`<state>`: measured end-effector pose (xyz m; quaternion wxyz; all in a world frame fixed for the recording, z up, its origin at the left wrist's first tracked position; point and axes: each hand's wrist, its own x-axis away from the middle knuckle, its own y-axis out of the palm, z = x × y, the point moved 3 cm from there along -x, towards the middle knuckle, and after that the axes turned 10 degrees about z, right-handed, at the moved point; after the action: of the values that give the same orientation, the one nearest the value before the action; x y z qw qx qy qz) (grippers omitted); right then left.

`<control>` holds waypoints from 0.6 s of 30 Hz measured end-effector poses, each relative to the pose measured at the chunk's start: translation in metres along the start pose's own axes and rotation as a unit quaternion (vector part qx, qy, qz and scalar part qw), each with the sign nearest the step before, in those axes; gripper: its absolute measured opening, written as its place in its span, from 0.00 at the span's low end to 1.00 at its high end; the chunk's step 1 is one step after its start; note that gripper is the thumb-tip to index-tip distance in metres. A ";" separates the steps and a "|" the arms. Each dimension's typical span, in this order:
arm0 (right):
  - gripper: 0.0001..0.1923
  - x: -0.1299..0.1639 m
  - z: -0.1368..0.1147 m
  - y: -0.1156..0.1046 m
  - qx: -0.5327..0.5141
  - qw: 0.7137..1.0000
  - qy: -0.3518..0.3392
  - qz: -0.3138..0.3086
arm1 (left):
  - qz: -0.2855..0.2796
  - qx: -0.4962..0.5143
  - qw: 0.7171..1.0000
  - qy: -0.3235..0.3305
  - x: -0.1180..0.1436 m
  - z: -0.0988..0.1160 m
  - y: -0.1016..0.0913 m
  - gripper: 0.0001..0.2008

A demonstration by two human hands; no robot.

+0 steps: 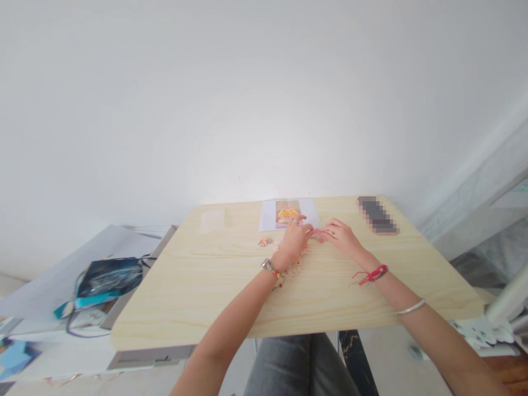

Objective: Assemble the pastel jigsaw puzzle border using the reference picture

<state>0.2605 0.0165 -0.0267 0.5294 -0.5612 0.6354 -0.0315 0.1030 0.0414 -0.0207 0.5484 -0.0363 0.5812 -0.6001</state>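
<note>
A small pink, partly see-through piece (319, 235), too small to name for sure, is pinched between my two hands over the middle of the table. My left hand (293, 241) grips its left end, with the fingers bent. From the other side, my right hand (341, 237) has its thumb and fingertips closed on the right end. Several tiny orange and pale pieces (297, 265) lie beneath and beside my left hand, partly hidden by it. To the left is a small pile of colourful pieces (265, 242). Behind my left hand lies a printed sheet (268, 215) with a picture of a yellow figure.
A phone (377, 215) with a blurred-out screen lies at the table's back right. On the back left is a pale translucent sheet (213, 220). A dark bag (110, 278) rests on a lower surface left of the wooden table (185, 286). The wall (247, 110) stands right behind.
</note>
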 end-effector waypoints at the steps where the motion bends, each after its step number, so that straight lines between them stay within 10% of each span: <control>1: 0.10 0.000 0.001 0.000 0.005 1.000 -0.002 -0.004 | -0.006 -0.010 1.000 0.004 0.000 0.000 0.003 0.08; 8: 0.10 0.003 0.009 0.004 0.044 0.997 -0.010 -0.062 | -0.034 -0.061 0.997 0.024 0.002 -0.001 0.007 0.05; 18: 0.07 -0.016 -0.023 0.022 0.022 0.994 -0.031 -0.103 | 0.000 -0.133 0.987 -0.089 0.038 -0.052 -0.073 0.07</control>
<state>0.2260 0.0238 -0.0204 0.5552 -0.6125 0.5567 -0.0819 0.0069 0.0286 -0.0062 0.5884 -0.1624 0.6049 -0.5114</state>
